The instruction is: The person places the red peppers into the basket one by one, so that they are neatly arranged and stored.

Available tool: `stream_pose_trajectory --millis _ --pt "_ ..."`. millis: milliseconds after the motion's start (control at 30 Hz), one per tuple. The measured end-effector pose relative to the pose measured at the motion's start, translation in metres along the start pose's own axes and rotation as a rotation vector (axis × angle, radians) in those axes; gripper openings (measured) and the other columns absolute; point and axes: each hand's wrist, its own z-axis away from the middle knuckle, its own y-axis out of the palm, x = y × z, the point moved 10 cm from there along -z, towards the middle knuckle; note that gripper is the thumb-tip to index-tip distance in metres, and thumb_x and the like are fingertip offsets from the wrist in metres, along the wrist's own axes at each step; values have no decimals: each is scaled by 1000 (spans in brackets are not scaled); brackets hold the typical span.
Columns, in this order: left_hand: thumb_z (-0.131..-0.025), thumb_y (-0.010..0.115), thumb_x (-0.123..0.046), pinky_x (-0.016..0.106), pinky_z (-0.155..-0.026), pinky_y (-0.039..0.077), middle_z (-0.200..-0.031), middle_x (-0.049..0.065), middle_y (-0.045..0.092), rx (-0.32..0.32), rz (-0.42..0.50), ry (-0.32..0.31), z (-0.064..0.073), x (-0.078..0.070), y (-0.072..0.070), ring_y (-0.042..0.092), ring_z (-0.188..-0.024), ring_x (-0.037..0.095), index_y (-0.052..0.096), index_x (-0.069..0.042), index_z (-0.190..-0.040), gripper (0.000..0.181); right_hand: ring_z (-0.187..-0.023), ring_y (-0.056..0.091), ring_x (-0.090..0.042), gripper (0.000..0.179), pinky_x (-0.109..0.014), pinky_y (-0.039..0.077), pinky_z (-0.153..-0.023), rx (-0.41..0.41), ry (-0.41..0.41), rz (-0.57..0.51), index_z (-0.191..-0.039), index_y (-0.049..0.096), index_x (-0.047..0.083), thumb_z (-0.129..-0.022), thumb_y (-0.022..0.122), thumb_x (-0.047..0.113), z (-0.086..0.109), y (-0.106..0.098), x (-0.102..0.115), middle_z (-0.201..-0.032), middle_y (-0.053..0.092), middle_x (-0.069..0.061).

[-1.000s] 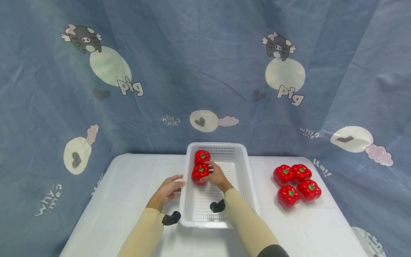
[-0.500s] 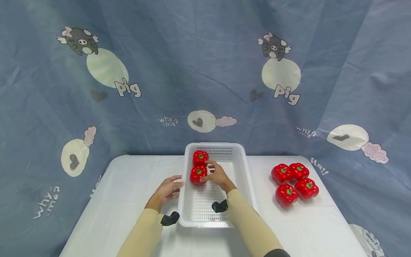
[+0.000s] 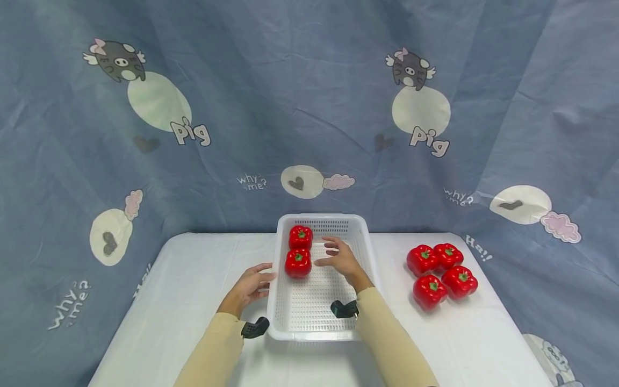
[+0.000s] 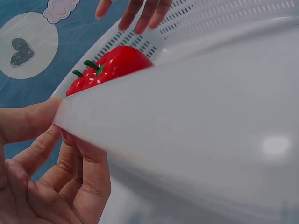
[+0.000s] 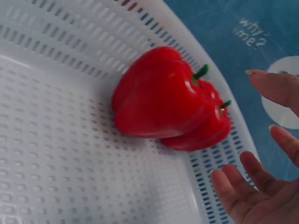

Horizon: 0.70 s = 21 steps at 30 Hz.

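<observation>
A white perforated basket (image 3: 323, 336) stands at the middle of the table. Two red bell peppers, a rear pepper (image 3: 301, 237) and a front pepper (image 3: 297, 263), sit one behind the other along its left wall. My left hand (image 3: 249, 288) grips the basket's left rim; in the left wrist view its thumb lies over the edge and the fingers (image 4: 96, 184) are underneath. Above the basket floor, just right of the front pepper, my right hand (image 3: 344, 262) has its fingers spread and holds nothing. The right wrist view shows a gap between that hand and the front pepper (image 5: 159, 100).
On the table's right side, several more red bell peppers (image 3: 430, 292) are grouped close together. A blue cloth (image 3: 232, 97) with pig prints hangs behind the white table (image 3: 193, 301). Both sleeved wrists carry small black cameras (image 3: 344, 309).
My right hand has let go of the front pepper and drawn back to the right, its fingers opening. The left hand stays at the rim. The head view has shifted slightly.
</observation>
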Motion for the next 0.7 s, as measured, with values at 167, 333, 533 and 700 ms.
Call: stream_pose_trajectory --millis 167,333,533,700 --pt "-89 65 -10 34 -77 58 -117 16 63 -6 -4 -3 0 0 0 63 -91 23 53 -5 -134 47 -125 47 -41 67 -53 44 -100 -13 -28 -30 -137 50 9 -75 78 2 9 -12 6 -137 47 -23" --pt "-90 64 -9 33 -77 58 -119 18 63 -7 -11 1 1 -1 0 63 -92 24 53 -4 -134 46 -126 47 -43 68 -51 46 -99 -15 -58 -61 -138 48 6 -76 76 -1 18 -24 10 -138 46 -25" --pt "-90 64 -9 34 -78 58 -120 19 61 -8 -10 -3 2 -1 1 62 -93 24 52 -3 -135 47 -127 46 -43 70 -50 45 -100 -31 -56 -76 -139 47 6 -76 76 -2 25 -39 7 -138 47 -23" --pt "-90 64 -9 33 -77 58 -120 19 61 -8 -11 0 2 -1 1 62 -93 25 52 -3 -134 46 -126 48 -41 69 -51 45 -100 -61 -60 -86 -139 46 6 -76 76 -2 32 -54 6 -137 48 -22"
